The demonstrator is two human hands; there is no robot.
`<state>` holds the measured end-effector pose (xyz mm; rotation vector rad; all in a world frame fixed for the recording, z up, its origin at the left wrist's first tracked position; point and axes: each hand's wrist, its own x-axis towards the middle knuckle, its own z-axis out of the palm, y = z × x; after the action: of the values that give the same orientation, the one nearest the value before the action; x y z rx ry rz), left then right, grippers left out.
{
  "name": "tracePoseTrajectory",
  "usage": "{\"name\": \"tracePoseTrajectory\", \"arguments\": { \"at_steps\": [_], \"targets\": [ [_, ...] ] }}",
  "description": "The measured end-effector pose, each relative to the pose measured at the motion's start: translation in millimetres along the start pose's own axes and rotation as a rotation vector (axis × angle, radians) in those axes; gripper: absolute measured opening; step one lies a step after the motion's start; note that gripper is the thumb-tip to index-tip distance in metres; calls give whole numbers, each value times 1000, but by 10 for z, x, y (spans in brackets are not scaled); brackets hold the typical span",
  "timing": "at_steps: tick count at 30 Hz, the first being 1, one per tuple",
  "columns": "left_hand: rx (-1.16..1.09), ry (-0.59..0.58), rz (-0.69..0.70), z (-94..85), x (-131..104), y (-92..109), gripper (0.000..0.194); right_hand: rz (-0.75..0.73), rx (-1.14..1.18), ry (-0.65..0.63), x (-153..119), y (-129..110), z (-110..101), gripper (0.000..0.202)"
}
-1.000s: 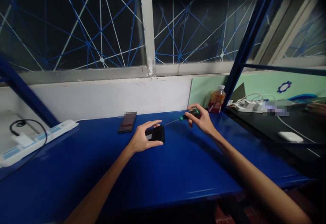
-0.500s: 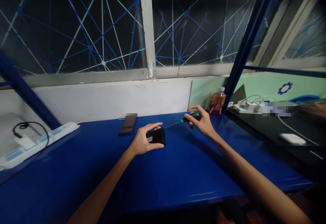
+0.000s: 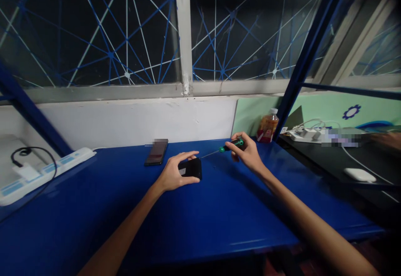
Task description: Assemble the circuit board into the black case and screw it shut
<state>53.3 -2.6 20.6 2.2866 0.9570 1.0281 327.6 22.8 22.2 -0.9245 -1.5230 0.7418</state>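
Note:
My left hand (image 3: 173,173) grips a small black box-like device (image 3: 193,168) by its long sides, thumb at the near side and fingers at the far side. A green and black screwdriver (image 3: 231,145) is held in my right hand (image 3: 248,152). Its thin shaft points left and its tip is at the device's far right corner; whether it touches cannot be made out. Tiny bits, perhaps screws (image 3: 214,167), lie on the blue table (image 3: 200,217) right of the device. Behind my left hand lies a dark phone (image 3: 156,152).
A white power strip (image 3: 46,175) with a plug and black cable is at the left. At the back right stands a bottle (image 3: 267,126) of red drink. Beyond the blue frame, a black table (image 3: 326,159) holds cables and a white case (image 3: 360,175); another person's blurred hand shows there.
The view has shifted slightly. My right hand's fingers have closed in a little around the screwdriver handle. My left hand keeps its grip on the device.

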Motion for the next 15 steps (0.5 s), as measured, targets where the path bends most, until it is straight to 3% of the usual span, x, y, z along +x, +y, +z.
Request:
{"name": "tracePoseTrajectory", "arguments": {
  "at_steps": [6, 12, 15],
  "targets": [
    [-10, 5, -29, 12, 1, 29, 70, -31, -180, 32, -31, -33, -13, 30],
    [-11, 17, 9, 17, -10, 17, 72, -46, 59, -157, 3, -37, -46, 40],
    [-12, 23, 17, 17, -14, 14, 72, -45, 40, -60, 0, -20, -22, 38]
  ]
}}
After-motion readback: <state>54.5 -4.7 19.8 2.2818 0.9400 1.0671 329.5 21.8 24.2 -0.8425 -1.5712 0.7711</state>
